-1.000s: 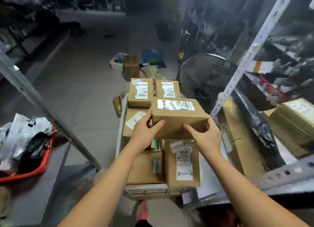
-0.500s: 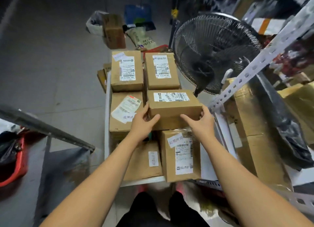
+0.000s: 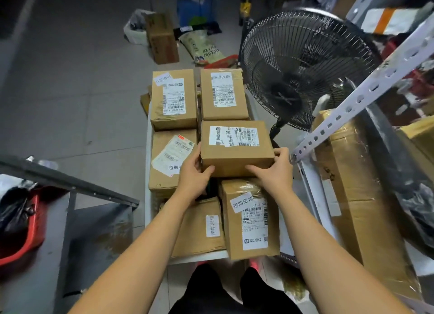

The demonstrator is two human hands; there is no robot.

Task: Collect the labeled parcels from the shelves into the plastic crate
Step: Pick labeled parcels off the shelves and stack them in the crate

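A brown cardboard parcel (image 3: pixel 236 149) with a white shipping label sits in the middle of the white plastic crate (image 3: pixel 148 210). My left hand (image 3: pixel 193 175) grips its near left corner, thumb on the front face. My right hand (image 3: pixel 273 171) holds the near right corner the same way. Several other labeled parcels fill the crate: two at the far end (image 3: pixel 173 100) (image 3: pixel 224 94), one on the left (image 3: pixel 170 161), two nearest me (image 3: pixel 202 229) (image 3: pixel 250 219). The held parcel lies level with its neighbours.
A black floor fan (image 3: pixel 303 67) stands just right of the crate. A white perforated shelf post (image 3: pixel 366 90) slants across the right, with a big taped carton (image 3: pixel 359 196) and bagged goods behind it. A red basket (image 3: pixel 25 234) sits on the grey shelf at left.
The parcel in both hands has come down among the other parcels in the crate. My view has tilted further down toward the crate.
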